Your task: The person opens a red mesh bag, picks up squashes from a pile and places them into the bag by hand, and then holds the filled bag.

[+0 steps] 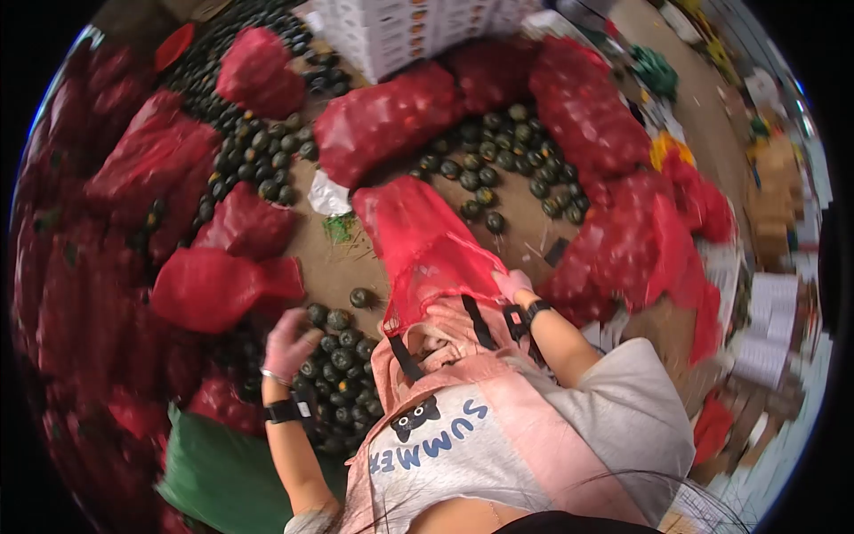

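My right hand (511,285), in a pale pink glove, is closed on the edge of a red mesh bag (427,240). The bag lies stretched out in front of my body, its near end against my lap. Over to the left, my left hand (289,345), gloved in the same pink, hovers beside a heap of small dark green squash (342,356). Its thumb and fingers are apart, and I see nothing held in them. One loose squash (360,297) sits on the floor between that heap and the bag.
Filled red mesh sacks (387,120) ring the floor, with more sacks (596,240) at right. Another group of squash (498,151) lies ahead. White patterned boxes (409,31) stand at the back. A green sack (222,472) lies low left, and white paper (329,194) is on the floor.
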{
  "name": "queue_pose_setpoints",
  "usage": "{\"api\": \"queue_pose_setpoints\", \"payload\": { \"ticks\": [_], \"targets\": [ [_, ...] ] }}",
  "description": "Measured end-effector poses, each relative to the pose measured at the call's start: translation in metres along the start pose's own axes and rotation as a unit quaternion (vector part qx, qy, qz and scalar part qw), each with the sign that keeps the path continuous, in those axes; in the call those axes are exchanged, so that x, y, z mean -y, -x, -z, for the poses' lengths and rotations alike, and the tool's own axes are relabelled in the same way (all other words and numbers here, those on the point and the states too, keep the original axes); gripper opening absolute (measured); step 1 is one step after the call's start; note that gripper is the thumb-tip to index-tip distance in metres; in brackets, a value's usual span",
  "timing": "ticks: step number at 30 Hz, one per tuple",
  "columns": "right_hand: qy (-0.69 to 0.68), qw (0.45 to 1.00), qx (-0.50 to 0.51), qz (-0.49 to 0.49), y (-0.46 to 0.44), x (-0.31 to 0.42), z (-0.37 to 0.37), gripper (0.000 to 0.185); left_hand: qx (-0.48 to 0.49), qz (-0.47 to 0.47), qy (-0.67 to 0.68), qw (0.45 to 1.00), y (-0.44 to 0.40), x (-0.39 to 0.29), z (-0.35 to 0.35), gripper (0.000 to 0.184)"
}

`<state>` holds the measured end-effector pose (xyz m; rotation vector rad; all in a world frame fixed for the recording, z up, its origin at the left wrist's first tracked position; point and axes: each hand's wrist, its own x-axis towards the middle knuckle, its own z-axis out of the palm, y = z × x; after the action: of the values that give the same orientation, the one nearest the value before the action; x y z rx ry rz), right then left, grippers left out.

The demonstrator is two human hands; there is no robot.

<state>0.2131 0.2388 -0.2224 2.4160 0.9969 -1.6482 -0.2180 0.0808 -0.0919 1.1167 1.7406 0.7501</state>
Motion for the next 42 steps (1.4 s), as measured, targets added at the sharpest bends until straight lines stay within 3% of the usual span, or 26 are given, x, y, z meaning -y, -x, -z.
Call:
{"api": "queue_pose_setpoints", "payload": {
  "ticks": [2, 3, 4, 7, 8, 10, 12, 13, 16, 18, 20, 21, 24, 26, 27, 28, 30, 31, 32, 34, 35, 36, 38, 40, 41, 42],
  "targets": [
    [0.271, 0.952, -0.056, 0.132, -0.045, -0.023, 0.015, 0.063, -0.042, 0.089, 0.023, 0.995, 0.036, 0.066, -0.041, 0.035],
    [0.321, 0.938, -0.034, 0.129, -0.069, -0.031, 0.024, 0.064, -0.063, 0.173, 0.042, 0.982, 0.059, 0.082, -0.057, 0.032],
    [0.297, 0.952, 0.035, 0.07, -0.084, -0.032, 0.032, 0.063, -0.08, 0.227, 0.083, 0.967, 0.091, 0.12, -0.074, 0.032],
    [0.275, 0.955, 0.11, 0.023, -0.07, -0.006, 0.047, 0.056, -0.148, 0.439, 0.246, 0.852, 0.18, 0.124, -0.106, 0.031],
    [0.303, 0.942, 0.14, 0.024, -0.063, 0.007, 0.05, 0.054, -0.148, 0.464, 0.341, 0.804, 0.206, 0.119, -0.109, 0.031],
    [0.405, 0.89, 0.144, 0.152, -0.084, 0.008, 0.046, 0.045, -0.092, 0.397, 0.503, 0.762, 0.274, 0.171, -0.124, 0.034],
    [0.456, 0.84, 0.177, 0.234, -0.107, 0.021, 0.039, 0.037, -0.276, 0.49, 0.39, 0.729, 0.297, 0.149, -0.151, 0.036],
    [0.461, 0.825, 0.212, 0.247, -0.119, 0.031, 0.035, 0.033, -0.324, 0.481, 0.412, 0.702, 0.295, 0.119, -0.153, 0.039],
    [0.467, 0.807, 0.294, 0.21, -0.081, 0.092, 0.031, 0.018, -0.352, 0.441, 0.429, 0.706, 0.312, 0.1, -0.182, 0.043],
    [0.482, 0.747, 0.369, 0.272, -0.105, 0.102, 0.03, 0.018, -0.347, 0.439, 0.341, 0.755, 0.318, 0.087, -0.205, 0.046],
    [0.483, 0.746, 0.404, 0.215, -0.098, 0.132, 0.027, 0.017, -0.298, 0.458, 0.359, 0.757, 0.314, 0.048, -0.209, 0.047],
    [0.348, 0.84, 0.403, 0.101, -0.134, 0.127, 0.025, 0.018, -0.287, 0.464, 0.375, 0.749, 0.322, 0.046, -0.217, 0.048],
    [0.154, 0.938, 0.197, 0.241, -0.146, 0.121, 0.029, 0.02, -0.252, 0.54, 0.389, 0.703, 0.346, 0.052, -0.228, 0.053],
    [0.141, 0.938, 0.16, 0.274, -0.215, 0.087, 0.039, 0.024, -0.242, 0.58, 0.314, 0.712, 0.358, 0.072, -0.23, 0.058],
    [0.157, 0.933, 0.145, 0.29, -0.192, 0.081, 0.044, 0.02, -0.258, 0.571, 0.328, 0.707, 0.362, 0.092, -0.233, 0.058],
    [0.096, 0.96, 0.152, 0.215, -0.118, 0.09, 0.041, 0.019, -0.27, 0.563, 0.337, 0.705, 0.369, 0.11, -0.226, 0.057],
    [-0.034, 0.968, 0.179, 0.17, -0.082, 0.077, 0.053, 0.021, -0.279, 0.566, 0.306, 0.713, 0.362, 0.139, -0.205, 0.054],
    [-0.083, 0.958, 0.205, 0.182, -0.085, 0.062, 0.059, 0.021, -0.307, 0.516, 0.251, 0.759, 0.366, 0.173, -0.201, 0.052],
    [-0.127, 0.946, 0.228, 0.191, -0.088, 0.051, 0.067, 0.022, -0.281, 0.536, 0.155, 0.781, 0.351, 0.178, -0.175, 0.053],
    [-0.094, 0.961, 0.224, 0.132, -0.071, 0.045, 0.082, 0.023, -0.463, 0.399, 0.167, 0.774, 0.304, 0.157, -0.149, 0.049],
    [-0.08, 0.965, 0.226, 0.108, -0.067, 0.051, 0.082, 0.024, -0.464, 0.394, 0.208, 0.765, 0.28, 0.138, -0.129, 0.046],
    [-0.038, 0.972, 0.218, 0.084, -0.068, 0.062, 0.086, 0.03, -0.505, 0.303, 0.208, 0.781, 0.263, 0.138, -0.125, 0.046],
    [0.042, 0.979, 0.199, 0.026, -0.074, 0.077, 0.102, 0.042, -0.491, 0.246, 0.173, 0.818, 0.229, 0.096, -0.12, 0.046],
    [0.16, 0.974, 0.157, 0.035, -0.079, 0.09, 0.11, 0.044, -0.429, 0.258, 0.142, 0.854, 0.209, 0.056, -0.13, 0.049],
    [0.343, 0.905, 0.219, 0.125, -0.124, 0.091, 0.122, 0.049, -0.399, 0.269, 0.127, 0.867, 0.209, 0.051, -0.144, 0.051],
    [0.466, 0.85, 0.189, 0.158, -0.127, 0.1, 0.121, 0.057, -0.369, 0.28, 0.111, 0.879, 0.213, 0.051, -0.162, 0.052]
  ]
}}
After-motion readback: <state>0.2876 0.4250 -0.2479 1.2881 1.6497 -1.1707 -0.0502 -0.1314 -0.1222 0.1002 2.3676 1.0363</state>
